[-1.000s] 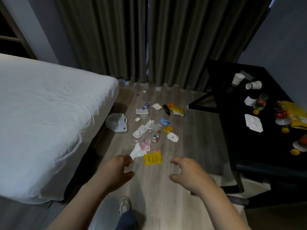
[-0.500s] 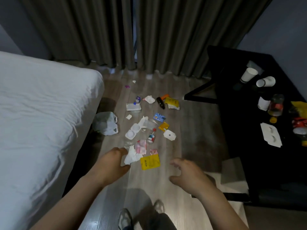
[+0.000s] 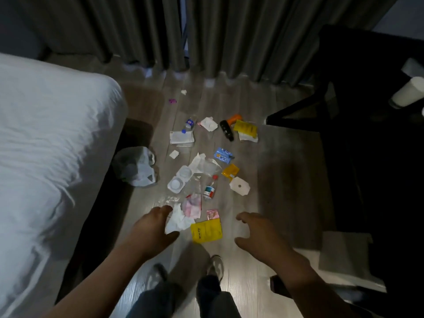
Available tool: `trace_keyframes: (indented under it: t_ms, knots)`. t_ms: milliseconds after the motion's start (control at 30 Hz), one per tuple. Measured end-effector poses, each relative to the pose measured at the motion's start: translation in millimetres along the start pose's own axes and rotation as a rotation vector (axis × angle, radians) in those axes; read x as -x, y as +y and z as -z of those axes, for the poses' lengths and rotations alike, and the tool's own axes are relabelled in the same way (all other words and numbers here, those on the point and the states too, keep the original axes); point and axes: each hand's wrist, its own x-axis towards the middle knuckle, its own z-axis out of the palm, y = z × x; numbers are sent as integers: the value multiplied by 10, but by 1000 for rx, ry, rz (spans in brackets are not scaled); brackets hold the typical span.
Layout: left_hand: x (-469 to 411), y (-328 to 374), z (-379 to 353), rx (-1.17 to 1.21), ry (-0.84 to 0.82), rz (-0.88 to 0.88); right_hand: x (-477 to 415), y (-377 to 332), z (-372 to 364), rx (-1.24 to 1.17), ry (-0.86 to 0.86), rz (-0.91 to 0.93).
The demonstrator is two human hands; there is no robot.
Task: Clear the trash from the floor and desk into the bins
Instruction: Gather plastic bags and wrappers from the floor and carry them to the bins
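Lower centre, left hand (image 3: 153, 228) and right hand (image 3: 259, 235) hover loosely spread, holding nothing. The crumpled tissue (image 3: 177, 220) looks feather-light and soft; pinch its bunched middle.

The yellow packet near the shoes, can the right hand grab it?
Probably yes. The right hand is open right beside the yellow packet, and only bare floor shows between them, so nothing seems to block it.
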Motion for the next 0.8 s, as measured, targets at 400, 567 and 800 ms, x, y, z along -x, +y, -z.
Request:
trace_keyframes:
  t_ms: [400, 567, 800]
  knots:
    - [-2446, -1255, -1819, -74, -104, 52, -2456, 1130, -2061, -32, 72, 47]
    - [-3212, -1887, -2758, -65, -121, 10, -3315, 1630, -2936, -7, 71, 102]
    - [-4148, -2605, -3863, -124, -35, -110, -4430, 2066, -3920, 151, -39, 213]
